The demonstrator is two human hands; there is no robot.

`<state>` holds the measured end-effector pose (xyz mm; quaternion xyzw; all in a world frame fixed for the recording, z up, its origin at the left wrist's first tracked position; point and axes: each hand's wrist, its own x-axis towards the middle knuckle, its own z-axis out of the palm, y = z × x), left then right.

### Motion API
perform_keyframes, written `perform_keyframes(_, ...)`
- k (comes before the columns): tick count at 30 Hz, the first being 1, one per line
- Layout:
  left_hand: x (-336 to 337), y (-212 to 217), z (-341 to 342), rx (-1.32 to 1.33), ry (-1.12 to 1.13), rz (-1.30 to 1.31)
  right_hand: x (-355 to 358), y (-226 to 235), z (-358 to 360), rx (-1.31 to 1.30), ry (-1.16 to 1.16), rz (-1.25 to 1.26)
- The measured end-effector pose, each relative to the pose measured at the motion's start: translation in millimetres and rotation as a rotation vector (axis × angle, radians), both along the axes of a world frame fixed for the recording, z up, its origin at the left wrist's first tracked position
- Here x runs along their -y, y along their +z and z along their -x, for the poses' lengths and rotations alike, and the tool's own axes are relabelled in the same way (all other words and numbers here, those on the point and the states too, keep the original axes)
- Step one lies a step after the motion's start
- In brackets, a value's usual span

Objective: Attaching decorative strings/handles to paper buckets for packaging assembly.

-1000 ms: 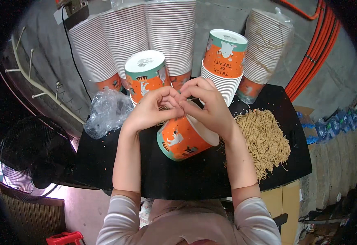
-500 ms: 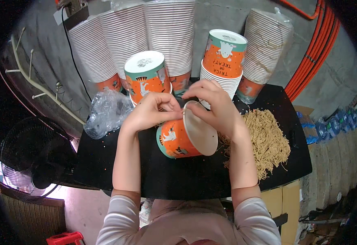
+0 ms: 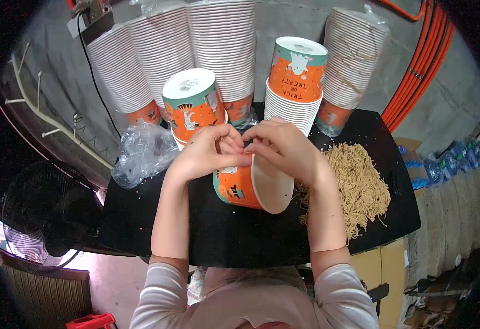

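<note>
An orange paper bucket (image 3: 237,189) with a teal base is tilted on its side above the black table, its white mouth turned to the right. A small dark spot, perhaps a hole, shows on the inner wall near the rim. My left hand (image 3: 210,151) is closed at the top of the rim, its thumb along the outer wall. My right hand (image 3: 286,148) meets it there, thumb and fingers pinched together. Whatever lies between the right fingertips is hidden. Beside my right forearm lies a heap of tan cords (image 3: 358,189).
Two upside-down stacks of buckets, one left (image 3: 193,112) and one right (image 3: 295,82), stand behind my hands. Tall bagged stacks (image 3: 223,49) line the wall. Crumpled clear plastic (image 3: 144,153) lies at the left of the black table (image 3: 240,241). A fan (image 3: 51,214) stands farther left.
My right thumb has come out of the bucket's mouth, and its fingertips now meet the left ones at the rim. The bucket has turned slightly. The camera view has shifted a little.
</note>
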<state>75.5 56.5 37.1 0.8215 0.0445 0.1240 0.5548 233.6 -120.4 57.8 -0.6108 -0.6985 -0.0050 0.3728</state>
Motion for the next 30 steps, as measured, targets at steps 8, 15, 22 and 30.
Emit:
perform_keyframes(8, 11.5, -9.3, -15.9, 0.086, -0.004, -0.071, -14.6, -11.4, -2.9, -0.418, 0.156, 0.1)
perform_keyframes(15, 5.9, -13.6, -9.0, -0.064, -0.023, -0.27, -45.1, -41.4, -24.7, -0.873, 0.303, 0.195)
perform_keyframes(22, 23.9, -2.2, -6.9, -0.098, -0.023, -0.527, -23.2, -31.4, -47.3, -0.541, 0.077, 0.063)
perform_keyframes(30, 0.2, -10.6, -1.6, -0.104, -0.083, -0.63, 9.7, -12.4, -40.3, -0.37, -0.027, 0.125)
